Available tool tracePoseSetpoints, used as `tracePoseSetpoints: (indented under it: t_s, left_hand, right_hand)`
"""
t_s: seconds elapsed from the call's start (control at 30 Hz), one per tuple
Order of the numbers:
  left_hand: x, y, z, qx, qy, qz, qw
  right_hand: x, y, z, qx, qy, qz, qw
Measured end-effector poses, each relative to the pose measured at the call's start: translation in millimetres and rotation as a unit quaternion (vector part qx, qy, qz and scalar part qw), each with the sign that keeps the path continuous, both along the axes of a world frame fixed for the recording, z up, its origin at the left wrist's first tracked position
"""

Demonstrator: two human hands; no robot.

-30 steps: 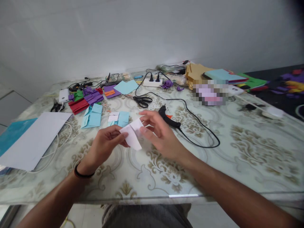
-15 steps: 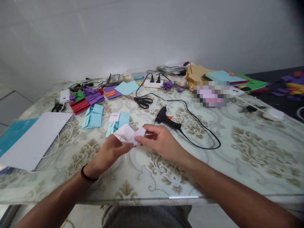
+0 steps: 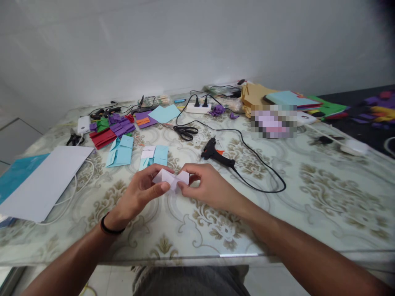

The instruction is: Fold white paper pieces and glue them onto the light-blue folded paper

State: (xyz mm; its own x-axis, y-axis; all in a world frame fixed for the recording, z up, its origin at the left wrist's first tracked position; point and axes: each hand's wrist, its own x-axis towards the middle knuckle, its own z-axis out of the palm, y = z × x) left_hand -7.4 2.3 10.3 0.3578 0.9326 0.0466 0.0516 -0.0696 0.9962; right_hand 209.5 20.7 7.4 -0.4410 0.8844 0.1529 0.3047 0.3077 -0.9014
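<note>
Both hands grasp one small folded white paper (image 3: 168, 176), out in front of the person, beyond the middle of the near edge of the bench (image 3: 302, 222). The left hand (image 3: 145, 187) has its left side, thumb lying across the front and fingers behind; the right hand (image 3: 202, 183) pinches its right side between thumb and fingers. Creased flaps stand up from the sheet; whether its lower tip touches the bench is hard to tell. A black band (image 3: 111, 227) circles the left wrist. Just beyond the left hand lies a light-blue folded piece with a white patch (image 3: 154, 154), and another light-blue folded piece (image 3: 121, 151) sits beside it, toward the left edge. The black glue gun (image 3: 217, 154) rests past the right hand, its cord (image 3: 262, 158) looping toward the right edge. Farther off lie the black-handled scissors (image 3: 185, 132), and near the far edge stands a white power strip (image 3: 198, 108) with two plugs in it. Red folded strips (image 3: 103, 139) and purple ones (image 3: 121, 125) are heaped toward the far left corner; a large white sheet (image 3: 51, 179) overlaps a teal packet (image 3: 21, 168) at the left edge.
</note>
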Motion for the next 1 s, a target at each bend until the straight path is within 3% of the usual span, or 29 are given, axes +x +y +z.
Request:
tracePoseSetpoints:
  t_s: [0.13, 0.37, 0.57, 0.77, 1.0]
  left_hand:
    - [-0.4, 0.3, -1.1, -0.013, 0.096, 0.036, 0.995]
    - [3.6, 0.7, 0.6, -0.019, 0.081, 0.022, 0.996]
    - [3.4, -0.2, -1.5, -0.01, 0.051, 0.028, 0.998]
    - [-0.5, -2.6, -7.8, -0.021, -0.008, 0.039, 0.999]
    - [3.2, -5.3, 0.3, 0.022, 0.01, 0.03, 0.999]
  right_hand:
    - [-0.9, -1.0, 0.0, 0.001, 0.014, -0.001, 1.0]
    - [-0.2, 0.1, -2.3, -0.074, 0.1, -0.014, 0.992]
    - [-1.2, -1.7, -2.0, -0.021, 0.132, -0.023, 0.991]
    - [1.8, -7.5, 3.0, 0.004, 0.153, 0.025, 0.988]
    - [-0.7, -6.7, 3.1, 0.022, 0.16, 0.015, 0.987]
